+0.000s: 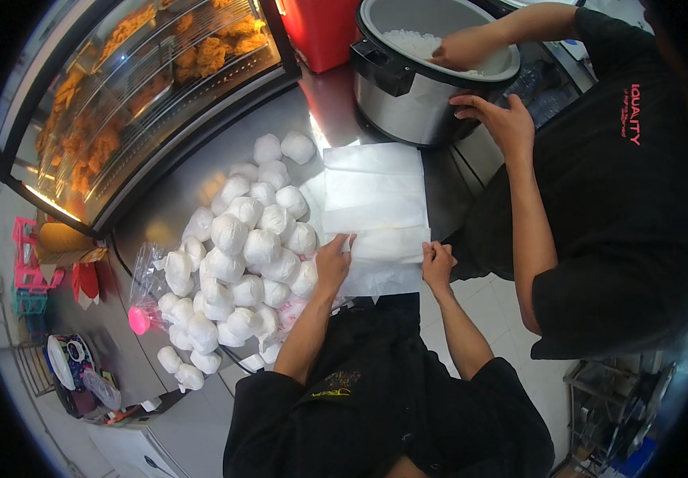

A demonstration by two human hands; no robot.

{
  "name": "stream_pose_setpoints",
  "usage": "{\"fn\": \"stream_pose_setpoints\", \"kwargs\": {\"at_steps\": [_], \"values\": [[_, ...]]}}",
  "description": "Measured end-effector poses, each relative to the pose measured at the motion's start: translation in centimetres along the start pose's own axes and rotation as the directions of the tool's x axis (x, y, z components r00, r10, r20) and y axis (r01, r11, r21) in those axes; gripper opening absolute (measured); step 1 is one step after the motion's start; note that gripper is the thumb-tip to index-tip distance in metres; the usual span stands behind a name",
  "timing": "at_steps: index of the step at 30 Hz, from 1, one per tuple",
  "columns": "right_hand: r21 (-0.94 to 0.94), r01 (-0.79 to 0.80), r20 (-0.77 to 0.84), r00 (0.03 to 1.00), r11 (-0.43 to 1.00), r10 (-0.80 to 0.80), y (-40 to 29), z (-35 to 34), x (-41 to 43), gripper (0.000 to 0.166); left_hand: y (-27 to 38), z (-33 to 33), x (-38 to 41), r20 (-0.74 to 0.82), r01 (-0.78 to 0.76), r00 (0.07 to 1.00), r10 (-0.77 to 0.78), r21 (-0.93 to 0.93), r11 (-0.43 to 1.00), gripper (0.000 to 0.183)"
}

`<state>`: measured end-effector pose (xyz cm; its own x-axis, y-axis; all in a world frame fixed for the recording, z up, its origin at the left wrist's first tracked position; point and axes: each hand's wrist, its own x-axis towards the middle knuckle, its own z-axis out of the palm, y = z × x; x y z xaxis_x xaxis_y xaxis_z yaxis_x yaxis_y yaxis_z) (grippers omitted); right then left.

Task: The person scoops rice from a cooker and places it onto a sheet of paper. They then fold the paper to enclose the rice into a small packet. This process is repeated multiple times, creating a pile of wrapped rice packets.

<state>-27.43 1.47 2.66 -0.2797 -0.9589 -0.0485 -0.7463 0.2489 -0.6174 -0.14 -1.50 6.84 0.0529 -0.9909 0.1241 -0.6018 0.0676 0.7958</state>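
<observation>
Between my hands lies a sheet of white wrapping paper (pixel 386 248), its near end over the counter's edge. My left hand (pixel 333 263) pinches its left edge, and my right hand (pixel 438 263) pinches its right edge. More white paper sheets (pixel 374 185) lie flat just beyond, partly overlapped by it. To the left is a large heap of round white paper-wrapped bundles (pixel 260 246), the closest ones beside my left hand. Past the paper stands a large steel rice cooker (pixel 412 104) with white rice (pixel 412 43) in it.
A co-worker's hand (pixel 469 48) reaches into the cooker; their other hand (pixel 502 122) is at its outer side. A heated glass cabinet (pixel 159 89) with fried chicken stands at the upper left, near a red container (pixel 317 33). A clear plastic bottle with a pink cap (pixel 139 321) lies left of the heap.
</observation>
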Motion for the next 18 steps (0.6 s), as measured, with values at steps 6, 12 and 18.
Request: {"fn": "stream_pose_setpoints", "kwargs": {"at_steps": [6, 12, 18], "values": [[-0.115, 0.167, -0.204, 0.961, 0.979, -0.187, -3.9, 0.0, -1.5, 0.014, -0.9, 0.5, 2.5, 0.241, -0.003, 0.965, -0.107, 0.416, 0.910, 0.027], [-0.017, 0.593, 0.165, 0.795, 0.805, -0.583, -9.4, -1.7, -5.0, 0.051, 1.5, 3.6, 10.1, 0.223, -0.372, 0.918, 0.327, 0.201, 0.906, 0.040], [0.009, 0.595, 0.175, 0.791, 0.804, -0.587, -10.2, -1.6, -3.3, 0.053, 0.4, 5.2, 13.7, 0.726, -0.423, 0.642, 0.246, 0.068, 0.904, 0.012]]}}
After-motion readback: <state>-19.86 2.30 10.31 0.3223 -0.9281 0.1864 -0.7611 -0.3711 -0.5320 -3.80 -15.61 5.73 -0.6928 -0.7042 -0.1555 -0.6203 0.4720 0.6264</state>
